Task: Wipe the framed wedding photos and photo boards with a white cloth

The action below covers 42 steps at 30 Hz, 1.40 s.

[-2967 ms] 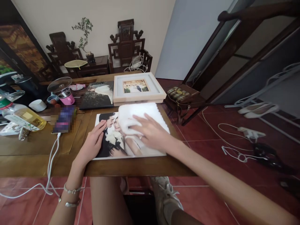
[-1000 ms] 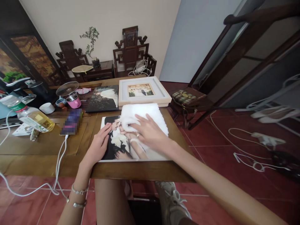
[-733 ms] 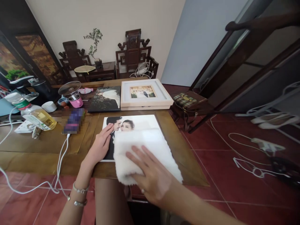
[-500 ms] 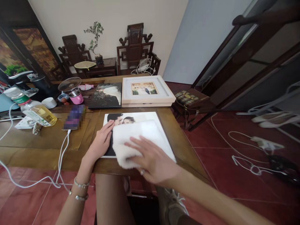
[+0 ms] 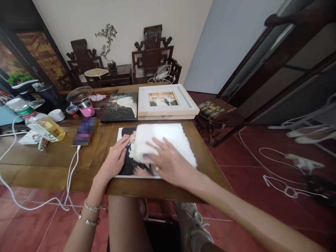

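Observation:
A photo panel [image 5: 124, 170] with a picture of two people lies flat on the wooden table in front of me. My left hand [image 5: 114, 159] rests on its left edge, fingers stretched out and flat, holding nothing. On the right part of the panel is a folded, fluffy white towel [image 5: 168, 134], which hides much of the picture and reaches past the panel's top edge. My right hand [image 5: 169, 162] grips the towel from above, fingers spread over it and pressing it to the panel. Its thumb is partly hidden.
Behind the panel lie a dark photo panel [image 5: 119, 113] and a pale wooden picture frame [image 5: 168, 115]. To the left are a charging phone [image 5: 84, 131], a pink cup [image 5: 86, 110] and a bottle of yellow liquid [image 5: 48, 127]. A white cable [image 5: 69, 175] hangs over the table's front edge.
My right hand has slid the towel up and to the right across the panel, uncovering its lower middle. My left hand keeps its place on the panel's left edge.

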Tool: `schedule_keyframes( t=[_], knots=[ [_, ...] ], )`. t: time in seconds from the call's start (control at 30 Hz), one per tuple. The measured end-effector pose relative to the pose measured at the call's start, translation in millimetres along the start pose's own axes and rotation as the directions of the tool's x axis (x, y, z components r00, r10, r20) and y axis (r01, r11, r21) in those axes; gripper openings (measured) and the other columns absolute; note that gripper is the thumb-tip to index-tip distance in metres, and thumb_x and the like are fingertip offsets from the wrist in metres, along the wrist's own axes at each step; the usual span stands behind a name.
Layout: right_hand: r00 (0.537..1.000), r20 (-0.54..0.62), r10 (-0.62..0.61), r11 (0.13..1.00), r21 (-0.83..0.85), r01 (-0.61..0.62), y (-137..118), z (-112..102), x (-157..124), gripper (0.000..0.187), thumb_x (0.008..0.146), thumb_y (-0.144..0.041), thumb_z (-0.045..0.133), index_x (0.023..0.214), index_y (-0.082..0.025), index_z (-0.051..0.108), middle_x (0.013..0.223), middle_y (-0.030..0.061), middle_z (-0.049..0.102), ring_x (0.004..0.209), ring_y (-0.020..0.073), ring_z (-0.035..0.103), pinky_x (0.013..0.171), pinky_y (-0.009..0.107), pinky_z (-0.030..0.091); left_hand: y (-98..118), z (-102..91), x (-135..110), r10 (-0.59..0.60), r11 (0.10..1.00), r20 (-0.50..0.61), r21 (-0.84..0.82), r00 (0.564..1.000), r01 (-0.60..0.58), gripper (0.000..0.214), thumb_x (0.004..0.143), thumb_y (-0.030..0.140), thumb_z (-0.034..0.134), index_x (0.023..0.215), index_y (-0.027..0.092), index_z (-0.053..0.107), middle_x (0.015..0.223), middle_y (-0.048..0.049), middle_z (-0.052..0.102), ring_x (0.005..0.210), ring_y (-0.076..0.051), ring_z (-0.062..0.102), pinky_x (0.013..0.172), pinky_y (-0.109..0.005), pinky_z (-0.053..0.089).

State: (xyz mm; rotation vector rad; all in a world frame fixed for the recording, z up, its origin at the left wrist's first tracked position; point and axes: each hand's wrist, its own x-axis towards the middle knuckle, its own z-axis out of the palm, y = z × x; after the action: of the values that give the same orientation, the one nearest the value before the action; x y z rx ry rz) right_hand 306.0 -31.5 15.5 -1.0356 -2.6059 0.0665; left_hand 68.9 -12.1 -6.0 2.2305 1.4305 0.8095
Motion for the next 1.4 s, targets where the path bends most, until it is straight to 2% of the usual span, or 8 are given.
schedule_keyframes(
  t=[0.13, 0.27, 0.43, 0.67, 0.87, 1.07, 1.17, 1.4],
  knots=[
    [0.979, -0.092, -0.182, 0.981, 0.049, 0.187, -42.6, 4.9, -43.1, 0.022, 0.075, -0.013, 0.062, 0.094, -0.019, 0.073, 0.138, 0.0201, 0.055, 0.135, 0.0396, 0.039, 0.108, 0.062, 0.033, -0.9, 0.5, 0.5, 0.008, 1.0, 0.01, 0.002, 1.0, -0.008, 0.047, 0.097, 0.022, 0.031, 0.139, 0.013, 0.05, 0.151, -0.0137, 0.044, 0.143, -0.022, 0.037, 0.119, -0.046, 0.028],
    [0.958, -0.092, -0.273, 0.954, 0.106, 0.282, -46.9, 2.8, -51.5, 0.017, 0.076, -0.017, 0.061, 0.087, -0.022, 0.073, 0.138, 0.0162, 0.056, 0.135, 0.0372, 0.041, 0.109, 0.059, 0.035, 0.8, -0.7, 0.4, 0.018, 1.0, 0.018, -0.009, 1.0, -0.018, 0.047, 0.097, 0.022, 0.032, 0.14, 0.015, 0.049, 0.152, -0.013, 0.043, 0.143, -0.023, 0.036, 0.119, -0.047, 0.028],
    [0.994, 0.026, -0.109, 0.985, 0.137, 0.104, 3.4, -7.0, -4.2, 0.047, 0.073, -0.009, 0.058, 0.117, -0.021, 0.067, 0.137, 0.0144, 0.057, 0.135, 0.0328, 0.043, 0.11, 0.057, 0.033, 0.8, -1.2, -0.5, 0.023, 1.0, 0.029, 0.013, 0.999, -0.023, 0.047, 0.098, 0.023, 0.031, 0.142, 0.016, 0.047, 0.152, -0.0122, 0.043, 0.143, -0.022, 0.035, 0.119, -0.047, 0.027],
    [0.998, 0.058, -0.032, 0.999, 0.035, 0.03, 54.4, -5.0, 66.2, 0.039, 0.081, -0.006, 0.051, 0.116, -0.015, 0.065, 0.128, 0.0172, 0.062, 0.134, 0.0348, 0.041, 0.106, 0.057, 0.034, 0.4, -1.8, -1.3, 0.026, 1.0, 0.013, -0.008, 1.0, -0.026, 0.046, 0.098, 0.023, 0.032, 0.14, 0.018, 0.049, 0.151, -0.0111, 0.045, 0.143, -0.022, 0.036, 0.12, -0.045, 0.027],
    [0.986, 0.168, -0.002, 0.999, 0.042, -0.005, -6.9, -4.8, 22.3, 0.046, 0.079, -0.007, 0.057, 0.123, -0.02, 0.065, 0.148, 0.0164, 0.045, 0.143, 0.0382, 0.027, 0.112, 0.065, 0.02, -0.5, -0.3, -0.4, 0.012, 1.0, 0.001, -0.015, 1.0, -0.012, 0.045, 0.098, 0.025, 0.034, 0.138, 0.016, 0.051, 0.15, -0.0122, 0.046, 0.142, -0.023, 0.038, 0.119, -0.046, 0.028],
    [0.965, 0.038, -0.26, 0.95, 0.191, 0.249, -51.0, 3.1, -42.9, 0.024, 0.078, -0.019, 0.063, 0.097, -0.026, 0.074, 0.152, 0.0118, 0.042, 0.143, 0.0394, 0.024, 0.113, 0.067, 0.018, -0.9, -2.0, -1.9, 0.02, 0.998, 0.011, -0.059, 1.0, -0.019, 0.046, 0.098, 0.025, 0.036, 0.142, 0.02, 0.048, 0.153, -0.0112, 0.042, 0.143, -0.025, 0.036, 0.117, -0.049, 0.03],
    [0.968, 0.01, -0.251, 0.946, 0.217, 0.242, -29.4, 2.2, -42.6, 0.03, 0.074, -0.014, 0.061, 0.099, -0.025, 0.073, 0.149, 0.0096, 0.046, 0.143, 0.0341, 0.026, 0.114, 0.063, 0.022, 0.3, -1.9, -2.2, -0.002, 1.0, 0.028, -0.027, 1.0, 0.002, 0.047, 0.098, 0.023, 0.033, 0.142, 0.019, 0.046, 0.153, -0.0115, 0.041, 0.144, -0.024, 0.034, 0.118, -0.049, 0.029],
    [0.999, -0.032, -0.005, 1.0, 0.029, 0.006, 76.2, -12.2, 1.9, 0.044, 0.078, -0.002, 0.048, 0.116, -0.017, 0.066, 0.134, 0.0167, 0.06, 0.137, 0.0315, 0.04, 0.111, 0.063, 0.029, 0.5, -0.5, -2.1, -0.004, 1.0, 0.02, -0.002, 1.0, 0.004, 0.046, 0.099, 0.024, 0.032, 0.141, 0.018, 0.048, 0.152, -0.0112, 0.042, 0.144, -0.022, 0.035, 0.119, -0.048, 0.026]
  ],
)
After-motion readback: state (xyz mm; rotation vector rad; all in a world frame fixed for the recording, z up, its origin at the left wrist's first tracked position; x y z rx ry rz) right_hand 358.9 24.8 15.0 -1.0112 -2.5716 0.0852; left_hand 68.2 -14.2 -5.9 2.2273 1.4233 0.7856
